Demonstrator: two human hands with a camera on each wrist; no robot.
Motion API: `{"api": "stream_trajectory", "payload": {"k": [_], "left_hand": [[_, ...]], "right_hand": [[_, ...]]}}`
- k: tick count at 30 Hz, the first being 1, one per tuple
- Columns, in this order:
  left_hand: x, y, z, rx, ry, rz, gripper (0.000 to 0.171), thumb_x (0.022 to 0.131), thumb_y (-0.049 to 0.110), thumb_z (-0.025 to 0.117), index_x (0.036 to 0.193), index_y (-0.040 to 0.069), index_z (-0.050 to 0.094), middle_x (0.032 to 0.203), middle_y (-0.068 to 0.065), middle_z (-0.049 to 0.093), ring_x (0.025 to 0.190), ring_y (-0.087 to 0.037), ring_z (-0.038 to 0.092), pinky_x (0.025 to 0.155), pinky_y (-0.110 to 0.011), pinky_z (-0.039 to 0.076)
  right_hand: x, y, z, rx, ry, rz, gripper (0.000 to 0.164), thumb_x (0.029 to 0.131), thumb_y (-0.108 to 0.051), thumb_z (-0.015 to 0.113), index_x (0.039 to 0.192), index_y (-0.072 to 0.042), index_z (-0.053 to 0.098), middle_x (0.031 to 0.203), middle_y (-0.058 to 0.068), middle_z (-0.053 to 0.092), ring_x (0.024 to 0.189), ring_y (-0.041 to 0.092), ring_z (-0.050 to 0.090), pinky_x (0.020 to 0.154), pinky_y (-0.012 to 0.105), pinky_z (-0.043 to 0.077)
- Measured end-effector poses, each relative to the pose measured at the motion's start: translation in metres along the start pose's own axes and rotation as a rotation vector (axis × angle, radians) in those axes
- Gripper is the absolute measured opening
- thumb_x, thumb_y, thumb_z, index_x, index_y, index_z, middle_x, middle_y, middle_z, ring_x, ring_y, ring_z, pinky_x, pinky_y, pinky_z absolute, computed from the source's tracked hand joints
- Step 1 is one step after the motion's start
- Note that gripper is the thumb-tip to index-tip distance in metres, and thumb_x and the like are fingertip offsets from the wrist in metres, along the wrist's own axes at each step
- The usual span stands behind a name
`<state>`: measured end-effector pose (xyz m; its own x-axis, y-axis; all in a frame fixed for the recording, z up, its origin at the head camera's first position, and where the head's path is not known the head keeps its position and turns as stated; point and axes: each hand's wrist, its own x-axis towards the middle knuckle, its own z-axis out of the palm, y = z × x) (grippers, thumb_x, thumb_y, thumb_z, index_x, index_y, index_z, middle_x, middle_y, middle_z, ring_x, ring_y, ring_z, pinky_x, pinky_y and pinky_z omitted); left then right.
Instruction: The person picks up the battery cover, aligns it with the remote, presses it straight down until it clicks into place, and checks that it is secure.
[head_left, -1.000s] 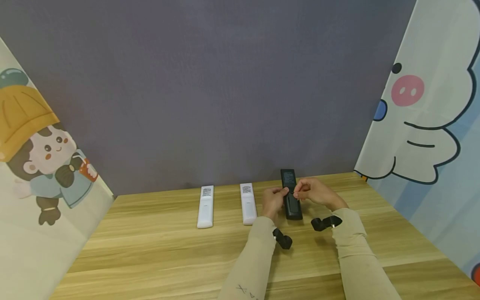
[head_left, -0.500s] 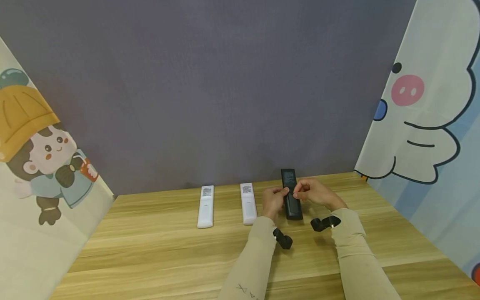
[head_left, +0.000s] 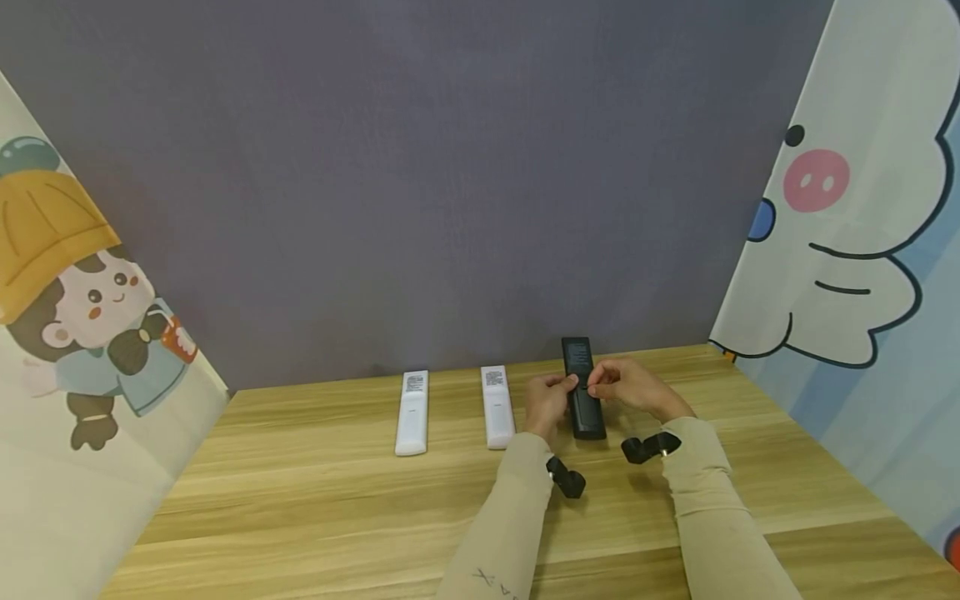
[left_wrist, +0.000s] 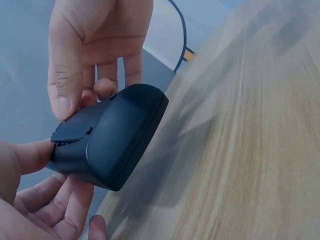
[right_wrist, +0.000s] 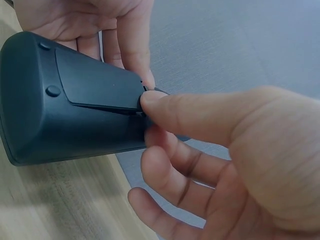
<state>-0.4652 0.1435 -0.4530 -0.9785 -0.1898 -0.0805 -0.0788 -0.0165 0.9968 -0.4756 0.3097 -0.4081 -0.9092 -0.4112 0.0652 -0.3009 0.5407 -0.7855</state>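
A black remote control (head_left: 587,419) is back side up above the table, its far end towards the grey wall. My left hand (head_left: 546,403) grips it from the left, thumb on the back and fingers beneath. My right hand (head_left: 632,388) pinches the end of the battery cover (right_wrist: 102,82) between thumb and fingertips. In the right wrist view one long edge of the cover stands slightly raised, leaving a thin gap. What lies under the cover is hidden. A white remote control (head_left: 498,408) lies just left of my left hand.
Another white remote control (head_left: 412,414) lies farther left, also back side up. The wooden table (head_left: 300,500) ends at a grey wall panel (head_left: 450,183). Cartoon-printed panels stand at both sides. Both sleeved wrists carry small black camera mounts.
Almost nothing moves. Both hands keep their places on the black remote control, and the white ones lie as before.
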Motion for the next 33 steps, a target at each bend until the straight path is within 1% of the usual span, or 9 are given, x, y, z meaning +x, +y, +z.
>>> {"api": "stream_trajectory", "payload": {"k": [4,6,10,14,20,22,25,28,33], "left_hand": [[-0.0003,0.0003,0.0000,-0.010,-0.003,-0.009,0.021,0.093,0.025,0.075,0.104,0.007,0.078,0.086,-0.003,0.070,0.074,-0.015,0.060,0.063,-0.028,0.048],[-0.0002,0.0002,-0.0001,-0.017,-0.003,-0.012,0.021,0.093,0.025,0.075,0.104,0.007,0.078,0.086,-0.003,0.070,0.074,-0.015,0.060,0.063,-0.028,0.048],[0.0002,0.0000,-0.0006,-0.034,-0.006,-0.016,0.021,0.093,0.024,0.075,0.105,0.006,0.077,0.089,-0.003,0.070,0.075,-0.015,0.060,0.064,-0.028,0.049],[0.0001,0.0004,-0.0017,-0.039,-0.013,-0.022,0.021,0.093,0.024,0.075,0.105,0.006,0.077,0.090,-0.004,0.071,0.075,-0.015,0.061,0.064,-0.029,0.050],[0.0002,0.0004,-0.0022,-0.020,-0.011,-0.024,0.020,0.093,0.024,0.075,0.104,0.007,0.077,0.085,-0.002,0.068,0.072,-0.015,0.059,0.060,-0.028,0.048],[0.0002,0.0009,-0.0019,-0.010,-0.008,-0.022,0.022,0.092,0.025,0.076,0.105,0.007,0.077,0.085,-0.002,0.069,0.071,-0.014,0.060,0.062,-0.030,0.051],[-0.0003,0.0018,-0.0026,-0.002,-0.029,-0.027,0.027,0.090,0.026,0.078,0.110,0.008,0.076,0.089,-0.002,0.072,0.074,-0.015,0.064,0.070,-0.036,0.057],[-0.0005,0.0028,-0.0046,0.005,-0.074,-0.020,0.037,0.086,0.023,0.080,0.120,0.009,0.073,0.094,-0.004,0.074,0.079,-0.017,0.068,0.079,-0.040,0.059],[0.0006,0.0030,-0.0069,0.013,-0.123,-0.021,0.050,0.080,0.015,0.082,0.128,0.010,0.068,0.093,-0.006,0.072,0.080,-0.018,0.068,0.079,-0.037,0.056]], "right_hand": [[0.0011,0.0012,0.0003,-0.017,0.007,0.013,0.014,0.095,-0.010,0.070,0.102,0.001,0.065,0.092,0.011,0.065,0.081,0.019,0.059,0.077,0.043,0.055],[0.0012,0.0019,0.0007,-0.011,0.009,0.038,0.015,0.095,-0.012,0.071,0.102,0.000,0.065,0.095,0.011,0.064,0.085,0.020,0.060,0.080,0.045,0.056],[0.0007,0.0026,0.0012,0.049,-0.011,0.098,0.017,0.097,-0.016,0.069,0.105,-0.002,0.063,0.103,0.011,0.064,0.091,0.021,0.063,0.084,0.048,0.058],[-0.0001,0.0020,0.0019,0.119,-0.037,0.130,0.018,0.098,-0.016,0.067,0.105,-0.001,0.061,0.105,0.012,0.067,0.087,0.024,0.068,0.081,0.051,0.060],[-0.0008,0.0008,0.0027,0.146,-0.047,0.134,0.016,0.099,-0.014,0.067,0.104,-0.001,0.060,0.101,0.012,0.070,0.080,0.026,0.069,0.075,0.051,0.060],[-0.0005,0.0020,0.0020,0.149,-0.043,0.142,0.016,0.098,-0.014,0.068,0.103,-0.001,0.060,0.100,0.011,0.069,0.079,0.026,0.068,0.075,0.051,0.060],[-0.0003,0.0034,0.0015,0.148,-0.043,0.144,0.017,0.098,-0.015,0.068,0.104,-0.001,0.060,0.101,0.012,0.069,0.079,0.026,0.069,0.076,0.051,0.060],[-0.0005,0.0036,0.0017,0.138,-0.035,0.143,0.018,0.099,-0.016,0.067,0.105,-0.001,0.059,0.105,0.013,0.069,0.080,0.025,0.068,0.077,0.051,0.061],[-0.0001,0.0045,0.0025,0.131,-0.017,0.140,0.017,0.100,-0.016,0.065,0.106,-0.001,0.059,0.108,0.014,0.069,0.081,0.024,0.068,0.078,0.050,0.060]]}}
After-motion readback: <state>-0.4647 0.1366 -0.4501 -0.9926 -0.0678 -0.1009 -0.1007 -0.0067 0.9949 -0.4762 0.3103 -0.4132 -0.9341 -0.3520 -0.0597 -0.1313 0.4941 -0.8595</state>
